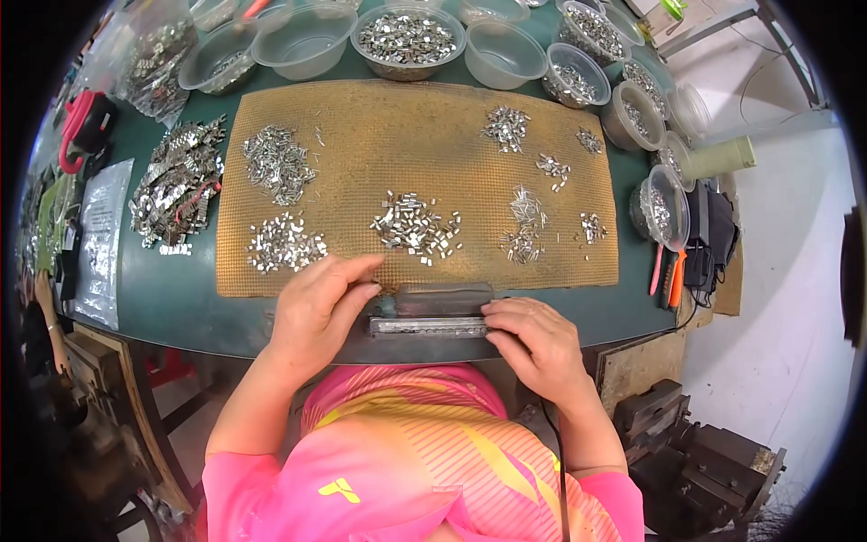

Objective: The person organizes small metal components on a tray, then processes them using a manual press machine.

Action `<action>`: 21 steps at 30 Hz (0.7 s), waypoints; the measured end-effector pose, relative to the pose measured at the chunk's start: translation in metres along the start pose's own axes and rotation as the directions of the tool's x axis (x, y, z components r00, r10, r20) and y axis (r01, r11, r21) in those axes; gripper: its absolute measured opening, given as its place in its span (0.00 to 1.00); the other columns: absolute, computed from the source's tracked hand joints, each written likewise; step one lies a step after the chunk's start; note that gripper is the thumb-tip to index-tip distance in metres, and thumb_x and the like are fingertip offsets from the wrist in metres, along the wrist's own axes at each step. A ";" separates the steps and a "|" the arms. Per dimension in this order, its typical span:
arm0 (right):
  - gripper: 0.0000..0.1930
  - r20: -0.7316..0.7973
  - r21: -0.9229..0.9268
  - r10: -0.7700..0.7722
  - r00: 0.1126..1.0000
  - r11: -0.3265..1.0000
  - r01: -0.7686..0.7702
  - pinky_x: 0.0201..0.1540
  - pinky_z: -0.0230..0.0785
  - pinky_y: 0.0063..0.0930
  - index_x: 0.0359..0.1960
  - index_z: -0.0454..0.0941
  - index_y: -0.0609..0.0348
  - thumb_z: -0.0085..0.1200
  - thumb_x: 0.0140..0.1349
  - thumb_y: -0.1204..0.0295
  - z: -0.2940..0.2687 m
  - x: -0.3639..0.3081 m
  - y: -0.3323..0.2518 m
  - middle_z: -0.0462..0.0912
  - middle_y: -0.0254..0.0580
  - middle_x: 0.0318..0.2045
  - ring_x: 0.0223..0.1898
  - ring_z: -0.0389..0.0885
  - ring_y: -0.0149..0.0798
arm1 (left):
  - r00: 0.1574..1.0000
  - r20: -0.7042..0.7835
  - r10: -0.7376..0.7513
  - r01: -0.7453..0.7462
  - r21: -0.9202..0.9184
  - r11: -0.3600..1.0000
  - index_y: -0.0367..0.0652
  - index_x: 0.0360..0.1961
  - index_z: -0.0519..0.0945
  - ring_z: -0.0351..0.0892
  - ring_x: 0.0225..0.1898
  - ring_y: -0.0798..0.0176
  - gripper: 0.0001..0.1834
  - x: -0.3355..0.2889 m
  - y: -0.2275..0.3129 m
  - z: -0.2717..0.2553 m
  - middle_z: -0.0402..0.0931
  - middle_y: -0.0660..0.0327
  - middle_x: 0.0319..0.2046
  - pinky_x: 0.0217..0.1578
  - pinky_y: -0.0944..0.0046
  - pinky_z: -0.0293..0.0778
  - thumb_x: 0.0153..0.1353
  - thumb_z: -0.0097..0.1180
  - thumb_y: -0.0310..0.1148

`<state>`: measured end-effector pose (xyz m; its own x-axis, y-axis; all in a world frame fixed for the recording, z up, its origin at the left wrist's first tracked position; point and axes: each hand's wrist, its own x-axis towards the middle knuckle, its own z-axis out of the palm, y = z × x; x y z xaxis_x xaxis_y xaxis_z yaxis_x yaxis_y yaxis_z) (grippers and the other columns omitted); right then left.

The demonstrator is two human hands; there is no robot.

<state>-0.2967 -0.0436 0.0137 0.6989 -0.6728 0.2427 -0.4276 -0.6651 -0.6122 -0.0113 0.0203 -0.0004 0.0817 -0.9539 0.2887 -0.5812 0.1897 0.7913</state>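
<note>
A narrow dark metal jig lies along the near edge of the table, with a shiny strip running along its slot. My right hand has thumb and fingers closed round the jig's right end. Above the jig's left end hovers my left hand, forefinger stretched out and thumb apart from it, with nothing visible between them. Just beyond lies a loose pile of small silver metal pieces on a gold-brown textured mat. Another pile of metal pieces sits close to my left fingers.
More small piles, including thin metal pins, are spread over the mat. Clear plastic bowls line the far and right edges. Left of the mat are heaped metal strips and a plastic bag. Orange-handled pliers lie at right.
</note>
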 end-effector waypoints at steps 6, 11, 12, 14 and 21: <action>0.07 -0.068 -0.094 -0.020 0.997 0.996 0.014 0.53 0.80 0.40 0.37 0.82 0.59 0.66 0.57 0.77 0.004 -0.008 0.002 0.88 0.40 0.42 0.43 0.88 0.45 | 0.998 0.017 0.068 -0.069 0.056 0.996 0.39 0.40 0.84 0.82 0.34 0.51 0.09 0.001 0.000 0.005 0.83 0.56 0.34 0.36 0.56 0.77 0.58 0.68 0.22; 0.06 -0.054 -0.132 -0.041 0.998 0.991 0.033 0.51 0.80 0.40 0.37 0.83 0.59 0.66 0.57 0.78 0.000 -0.006 0.001 0.89 0.40 0.42 0.42 0.88 0.45 | 0.984 0.059 0.167 -0.171 0.086 0.981 0.39 0.40 0.84 0.83 0.36 0.51 0.09 0.000 0.008 0.015 0.83 0.56 0.34 0.36 0.56 0.78 0.58 0.69 0.22; 0.06 -0.055 -0.127 -0.045 0.997 0.991 0.038 0.51 0.80 0.40 0.37 0.83 0.59 0.66 0.57 0.78 -0.003 -0.006 0.004 0.89 0.40 0.42 0.42 0.88 0.45 | 0.988 0.074 0.139 -0.141 0.021 0.990 0.40 0.39 0.84 0.84 0.37 0.51 0.09 -0.004 0.012 0.018 0.83 0.56 0.35 0.37 0.56 0.79 0.58 0.68 0.22; 0.07 0.004 0.071 0.008 1.000 0.997 -0.008 0.50 0.79 0.39 0.38 0.84 0.61 0.65 0.57 0.80 -0.009 -0.006 0.011 0.90 0.45 0.41 0.43 0.89 0.48 | 0.988 0.122 0.094 -0.088 -0.052 0.995 0.41 0.39 0.84 0.84 0.39 0.52 0.08 -0.010 0.019 0.023 0.83 0.56 0.35 0.39 0.56 0.79 0.58 0.68 0.23; 0.07 0.002 0.125 0.091 0.996 0.988 -0.091 0.50 0.79 0.37 0.39 0.84 0.62 0.64 0.59 0.80 -0.009 -0.007 0.012 0.90 0.47 0.41 0.44 0.89 0.48 | 0.970 0.161 0.183 -0.171 -0.087 0.981 0.42 0.40 0.83 0.82 0.39 0.53 0.11 -0.015 0.017 0.038 0.82 0.58 0.37 0.40 0.56 0.78 0.56 0.69 0.22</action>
<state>-0.3115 -0.0500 0.0112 0.6580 -0.7301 0.1844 -0.4145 -0.5556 -0.7207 -0.0531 0.0287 -0.0120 -0.1570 -0.9279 0.3383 -0.5135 0.3693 0.7746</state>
